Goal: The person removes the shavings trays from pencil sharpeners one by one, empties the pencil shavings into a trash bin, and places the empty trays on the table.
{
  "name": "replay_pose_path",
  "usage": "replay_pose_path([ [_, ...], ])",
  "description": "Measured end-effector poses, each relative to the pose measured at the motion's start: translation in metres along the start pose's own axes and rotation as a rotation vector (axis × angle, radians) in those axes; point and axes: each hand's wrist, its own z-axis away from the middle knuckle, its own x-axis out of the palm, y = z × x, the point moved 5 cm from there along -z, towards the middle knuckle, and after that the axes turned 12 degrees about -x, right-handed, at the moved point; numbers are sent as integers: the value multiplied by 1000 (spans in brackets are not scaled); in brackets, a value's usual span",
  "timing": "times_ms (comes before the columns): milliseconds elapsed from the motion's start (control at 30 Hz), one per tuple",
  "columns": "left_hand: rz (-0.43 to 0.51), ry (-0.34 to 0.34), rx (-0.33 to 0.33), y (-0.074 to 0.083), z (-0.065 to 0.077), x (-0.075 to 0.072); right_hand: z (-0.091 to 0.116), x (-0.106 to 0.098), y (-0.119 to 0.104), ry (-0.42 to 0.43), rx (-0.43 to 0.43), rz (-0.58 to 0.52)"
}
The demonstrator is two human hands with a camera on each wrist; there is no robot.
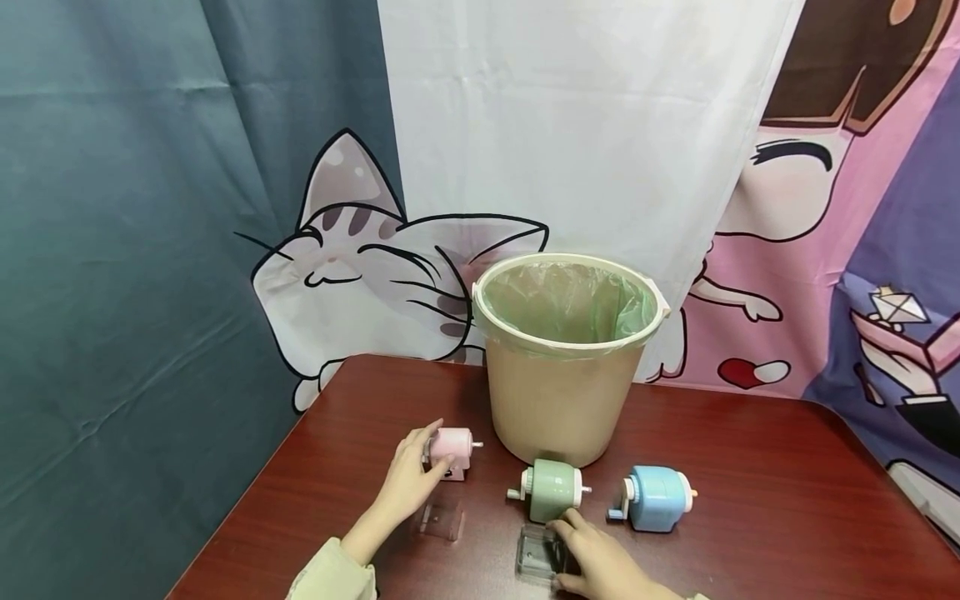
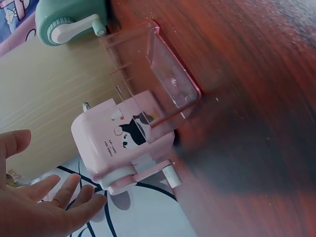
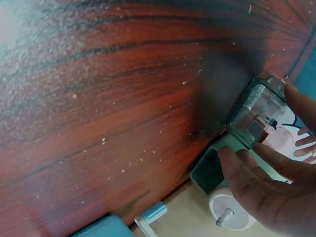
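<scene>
My left hand is beside the pink crank pencil sharpener, its fingers spread. In the left wrist view, a gap shows between those fingers and the sharpener's printed body. A see-through pink shavings drawer lies in front of that sharpener. With thumb and index finger at opposite edges, my right hand holds a see-through dark shavings drawer. Behind this drawer stands the green crank sharpener, a dark opening showing low on its body.
A blue crank sharpener stands to the right of the green one. A beige bin with a plastic liner is at the back of the reddish-brown table. Printed curtains hang behind the table.
</scene>
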Motion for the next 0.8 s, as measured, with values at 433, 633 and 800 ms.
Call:
replay_pose_path([
  [433, 15, -36, 85, 46, 22, 7, 7, -63, -8, 293, -148, 191],
  [633, 21, -100, 141, 77, 33, 21, 20, -98, 12, 437, -92, 168],
  [800, 75, -175, 145, 98, 33, 45, 34, -107, 31, 465, -2, 159],
])
